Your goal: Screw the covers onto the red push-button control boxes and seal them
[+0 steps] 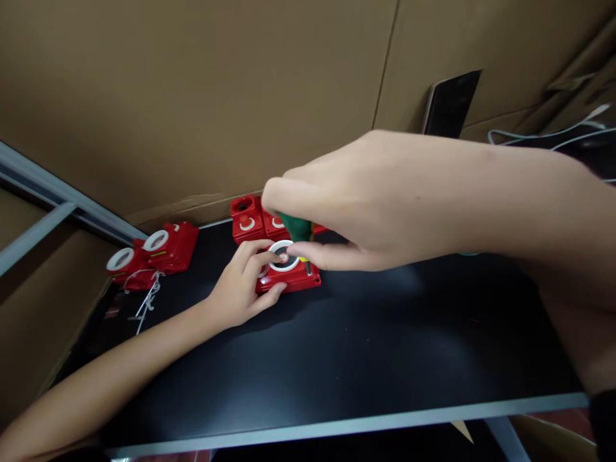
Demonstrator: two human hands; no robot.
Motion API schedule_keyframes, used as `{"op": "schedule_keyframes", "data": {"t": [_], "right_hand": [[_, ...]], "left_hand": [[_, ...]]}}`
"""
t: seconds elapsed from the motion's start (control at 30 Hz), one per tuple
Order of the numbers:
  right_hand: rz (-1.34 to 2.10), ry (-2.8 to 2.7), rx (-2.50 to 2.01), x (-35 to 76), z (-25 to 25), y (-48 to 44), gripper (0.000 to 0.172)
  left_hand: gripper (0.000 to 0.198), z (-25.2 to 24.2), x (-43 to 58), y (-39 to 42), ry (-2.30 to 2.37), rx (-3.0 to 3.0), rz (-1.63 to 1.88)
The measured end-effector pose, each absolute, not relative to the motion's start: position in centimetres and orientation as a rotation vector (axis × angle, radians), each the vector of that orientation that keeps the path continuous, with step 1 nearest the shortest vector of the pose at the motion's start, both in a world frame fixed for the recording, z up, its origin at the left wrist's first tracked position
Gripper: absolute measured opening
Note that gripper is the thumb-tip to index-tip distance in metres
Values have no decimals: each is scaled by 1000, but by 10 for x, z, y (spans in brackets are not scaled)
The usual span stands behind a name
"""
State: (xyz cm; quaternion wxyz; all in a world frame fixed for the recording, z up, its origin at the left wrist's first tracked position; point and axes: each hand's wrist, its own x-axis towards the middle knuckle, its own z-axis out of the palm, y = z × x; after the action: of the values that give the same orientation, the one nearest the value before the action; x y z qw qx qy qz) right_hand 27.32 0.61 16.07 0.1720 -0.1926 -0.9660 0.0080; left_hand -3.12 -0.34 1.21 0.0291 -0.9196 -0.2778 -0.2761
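Note:
A red box with a white ring (292, 283) lies on the dark shelf in front of me. My left hand (248, 282) grips its left side, fingertips by the ring and thumb along the front edge. My right hand (351, 205) is closed around the green handle of a screwdriver (296, 226). The screwdriver points down, its shaft meeting the right part of the box; whether the tip sits in a screw I cannot tell. Part of the handle is hidden by my right fingers.
Behind stand more red boxes (248, 221), partly hidden by my right hand. On the left are two red boxes with white rings (178, 250) and white cords (150, 296). A phone (452, 102) leans on the cardboard wall (240, 96). A metal rail (337, 427) edges the shelf.

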Motion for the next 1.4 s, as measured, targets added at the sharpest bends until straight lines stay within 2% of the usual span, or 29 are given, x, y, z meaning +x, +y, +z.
{"op": "schedule_keyframes", "data": {"t": [0.07,0.13,0.4,0.57,0.67,0.8,1.17,1.3,1.4], "right_hand": [[-126,-2644,-703,271,159,1,41],[-176,-2557,-824,268,159,-2,53],[-167,-2363,-1062,256,158,-8,66],[-335,-2364,-1219,255,160,-10,72],[-424,-2477,-1247,253,161,-8,69],[-383,-2560,-1063,254,160,0,62],[141,-2741,-248,272,161,36,37],[352,-2749,-177,277,166,45,27],[377,-2739,-234,279,167,49,30]], "left_hand": [[37,11,-31,-3,-840,-2827,-874],[37,10,-31,-3,-839,-2819,-882],[40,10,-31,-4,-854,-2844,-877],[37,8,-32,-3,-856,-2848,-884],[36,7,-32,-3,-854,-2851,-894],[37,7,-32,-3,-842,-2849,-899],[40,6,-33,-3,-868,-2821,-866],[43,6,-35,-2,-873,-2834,-886],[41,6,-35,-2,-870,-2820,-885]]}}
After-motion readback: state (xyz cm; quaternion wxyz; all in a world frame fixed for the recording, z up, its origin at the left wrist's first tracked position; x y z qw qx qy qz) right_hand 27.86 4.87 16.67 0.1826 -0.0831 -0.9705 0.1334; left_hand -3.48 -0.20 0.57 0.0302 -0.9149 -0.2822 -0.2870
